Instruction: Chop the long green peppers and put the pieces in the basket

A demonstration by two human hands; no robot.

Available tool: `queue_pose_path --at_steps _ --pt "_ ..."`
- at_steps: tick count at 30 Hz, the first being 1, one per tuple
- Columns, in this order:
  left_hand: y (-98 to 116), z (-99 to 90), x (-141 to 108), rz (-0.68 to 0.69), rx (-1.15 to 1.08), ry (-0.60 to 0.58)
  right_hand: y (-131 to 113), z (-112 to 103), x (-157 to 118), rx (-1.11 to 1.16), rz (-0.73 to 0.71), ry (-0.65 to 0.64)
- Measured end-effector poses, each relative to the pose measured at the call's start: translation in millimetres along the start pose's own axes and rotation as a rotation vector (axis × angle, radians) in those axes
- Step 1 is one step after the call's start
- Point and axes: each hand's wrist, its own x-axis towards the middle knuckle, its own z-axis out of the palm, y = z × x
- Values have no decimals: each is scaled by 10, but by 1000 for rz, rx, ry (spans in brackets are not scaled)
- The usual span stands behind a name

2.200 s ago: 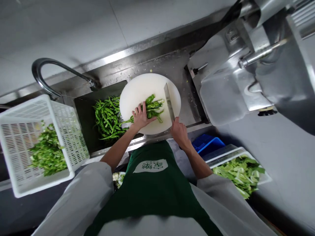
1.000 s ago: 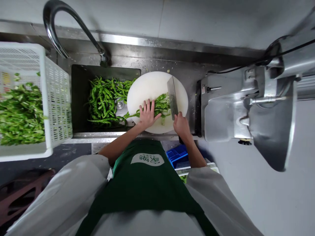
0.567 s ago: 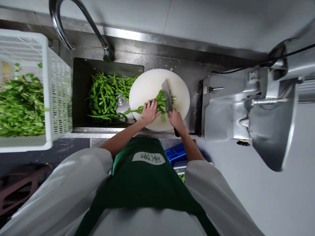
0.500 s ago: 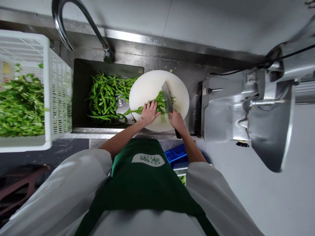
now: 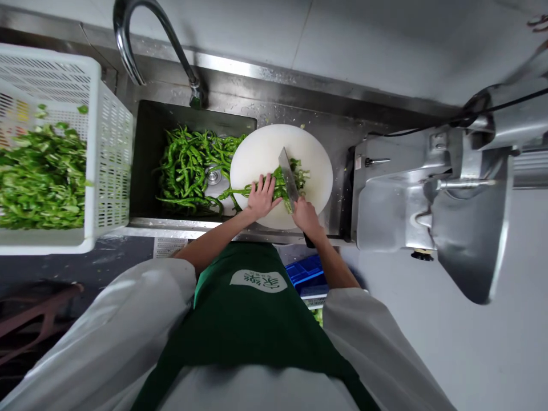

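My right hand point(image 5: 306, 217) is wrapped round the dark handle of a cleaver point(image 5: 288, 174). The blade slants across a bunch of long green peppers point(image 5: 280, 185) on a round white cutting board point(image 5: 257, 148). My left hand point(image 5: 262, 197) lies on the peppers to the left of the blade, fingers stretched out and spread, pressing them on the board. Cut pepper pieces point(image 5: 302, 177) lie just right of the blade. Some pepper ends reach past the board's left edge over the sink.
Left of the board, a steel sink point(image 5: 143, 165) holds a heap of green peppers point(image 5: 184, 168) under a curved tap point(image 5: 171, 40). A white plastic basket point(image 5: 113, 160) of cut greens point(image 5: 43, 177) stands at far left. A metal slicing machine point(image 5: 385, 200) stands at right.
The cleaver has shifted slightly left and lower over the peppers. More cut pieces lie spread to its right. My left hand stays on the bunch. The whole view has shifted a little.
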Motion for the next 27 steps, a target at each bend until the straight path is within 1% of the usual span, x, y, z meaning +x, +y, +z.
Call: queue_pose_path --at_steps 3,5,8,11,13,14,16,18,20,22,25,27 --pt "-10 66 51 23 -26 -20 -69 155 119 25 37 -1" --pt "-19 52 49 30 -37 -19 -61 196 199 33 41 20" --pt "-44 -31 -26 8 -25 28 11 113 220 27 13 11" --pt "-84 -96 -138 -23 -15 76 54 -28 94 2 18 37" --pt "-104 -94 -189 -23 -24 68 21 -67 -15 -10 7 59" --pt "-109 -81 -200 -20 -31 57 -13 -59 -56 -14 -7 47" --pt "-106 -40 -195 -15 -43 35 -102 10 -84 -17 -40 -3" --pt "-97 -4 -167 -13 -53 22 -189 119 -36 -16 -43 -37" --pt "-91 3 -145 -13 -64 18 -242 216 62 -11 -31 -22" --pt "-98 -27 -152 -12 -71 22 -241 248 158 -7 -29 -7" --pt "-138 -120 -227 -39 -62 51 -173 148 188 -22 -42 -24" --pt "-181 -172 -303 -73 -50 75 -139 35 99 -46 -28 -6"
